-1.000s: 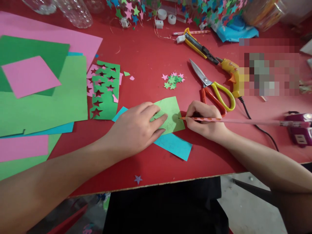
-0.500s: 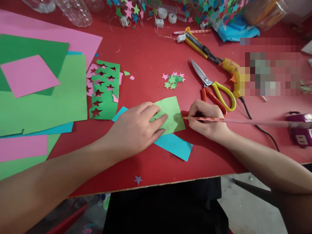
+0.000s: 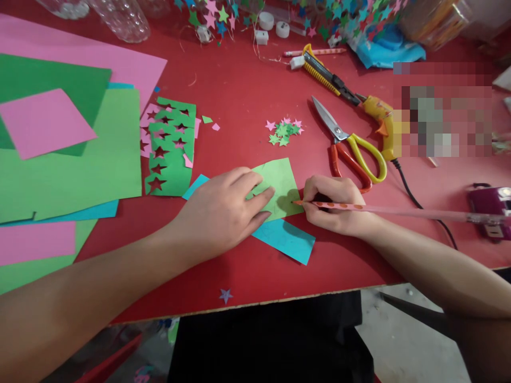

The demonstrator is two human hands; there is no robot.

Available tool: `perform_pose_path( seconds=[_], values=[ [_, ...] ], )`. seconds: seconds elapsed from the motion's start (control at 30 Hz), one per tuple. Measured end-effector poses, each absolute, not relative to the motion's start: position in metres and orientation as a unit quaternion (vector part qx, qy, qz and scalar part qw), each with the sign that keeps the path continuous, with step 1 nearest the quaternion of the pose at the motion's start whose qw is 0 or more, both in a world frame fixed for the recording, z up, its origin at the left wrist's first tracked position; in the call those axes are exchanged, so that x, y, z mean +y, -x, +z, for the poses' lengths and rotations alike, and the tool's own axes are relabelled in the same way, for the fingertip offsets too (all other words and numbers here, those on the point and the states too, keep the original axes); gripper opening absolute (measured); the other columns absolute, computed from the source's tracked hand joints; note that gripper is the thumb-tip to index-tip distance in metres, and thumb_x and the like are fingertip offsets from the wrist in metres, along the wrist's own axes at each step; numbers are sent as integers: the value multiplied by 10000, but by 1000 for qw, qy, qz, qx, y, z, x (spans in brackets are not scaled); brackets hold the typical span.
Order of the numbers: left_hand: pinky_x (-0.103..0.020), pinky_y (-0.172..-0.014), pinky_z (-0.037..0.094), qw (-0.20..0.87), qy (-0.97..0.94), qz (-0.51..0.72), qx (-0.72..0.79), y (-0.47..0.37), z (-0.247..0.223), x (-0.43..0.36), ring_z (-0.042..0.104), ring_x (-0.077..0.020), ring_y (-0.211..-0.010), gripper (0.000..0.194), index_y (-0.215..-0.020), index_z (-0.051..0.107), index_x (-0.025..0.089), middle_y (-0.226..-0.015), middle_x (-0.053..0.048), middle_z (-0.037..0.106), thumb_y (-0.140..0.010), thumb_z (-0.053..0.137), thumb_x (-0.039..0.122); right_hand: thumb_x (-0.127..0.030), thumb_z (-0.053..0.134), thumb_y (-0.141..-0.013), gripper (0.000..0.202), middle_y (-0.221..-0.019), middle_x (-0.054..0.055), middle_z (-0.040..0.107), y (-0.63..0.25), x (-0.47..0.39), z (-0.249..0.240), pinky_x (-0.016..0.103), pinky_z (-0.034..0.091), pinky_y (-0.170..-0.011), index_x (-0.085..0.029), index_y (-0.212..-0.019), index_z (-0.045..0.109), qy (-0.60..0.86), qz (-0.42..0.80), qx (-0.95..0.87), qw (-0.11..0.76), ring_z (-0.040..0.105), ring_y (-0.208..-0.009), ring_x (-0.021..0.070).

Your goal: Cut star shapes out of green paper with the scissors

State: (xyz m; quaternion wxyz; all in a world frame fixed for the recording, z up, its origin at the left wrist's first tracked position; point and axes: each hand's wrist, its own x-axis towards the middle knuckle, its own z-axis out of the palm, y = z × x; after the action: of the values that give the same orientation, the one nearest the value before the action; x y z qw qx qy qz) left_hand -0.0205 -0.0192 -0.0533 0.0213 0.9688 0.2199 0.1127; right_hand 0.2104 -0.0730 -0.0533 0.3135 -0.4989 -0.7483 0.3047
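Note:
My left hand [image 3: 233, 205] lies with its fingers spread on a light green piece of paper [image 3: 279, 178], pressing it to the red table. Faint pencil marks show on that paper. In my right hand [image 3: 333, 205] is a pink dotted pencil [image 3: 399, 210], held in a writing grip with its tip at the paper's right part. A blue strip of paper [image 3: 285, 239] lies partly under the green piece and my left hand. Beyond the paper is a small pile of pink and green paper stars [image 3: 284, 130]. Scissors [image 3: 339, 135] lie partly opened just past my right hand.
Coloured paper sheets [image 3: 72, 175] and star-punched green paper [image 3: 171, 159] cover the left side. A box cutter [image 3: 327, 74], a yellow glue gun [image 3: 381, 119] with its cord and a purple object with slots [image 3: 495, 213] lie rightward. A single star [image 3: 225, 296] is near the front edge.
My right hand and the pencil have moved slightly down and left, bringing the tip lower over the green paper. My left hand has stayed in place.

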Motion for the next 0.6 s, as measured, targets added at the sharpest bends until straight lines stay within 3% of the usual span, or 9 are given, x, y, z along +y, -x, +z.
perform_pose_path(
  seconds=[0.43, 0.6],
  values=[
    [-459, -838, 535, 41, -966, 120, 226, 20, -54, -18, 577, -293, -1038, 301, -1103, 670, 158, -1027, -135, 615, -918, 482, 305, -42, 555, -725, 154, -625, -31, 514, -213, -73, -55, 207, 324, -464, -174, -677, 492, 463, 318, -764, 316, 429, -513, 66],
    [-442, -827, 533, 25, -967, 126, 221, 20, -54, -19, 581, -289, -1025, 302, -1101, 668, 150, -1036, -140, 618, -921, 476, 299, -131, 584, -822, 108, -658, -25, 539, -212, -70, -56, 223, 373, -496, -186, -752, 522, 524, 288, -690, 408, 477, -555, 91]
  ],
)
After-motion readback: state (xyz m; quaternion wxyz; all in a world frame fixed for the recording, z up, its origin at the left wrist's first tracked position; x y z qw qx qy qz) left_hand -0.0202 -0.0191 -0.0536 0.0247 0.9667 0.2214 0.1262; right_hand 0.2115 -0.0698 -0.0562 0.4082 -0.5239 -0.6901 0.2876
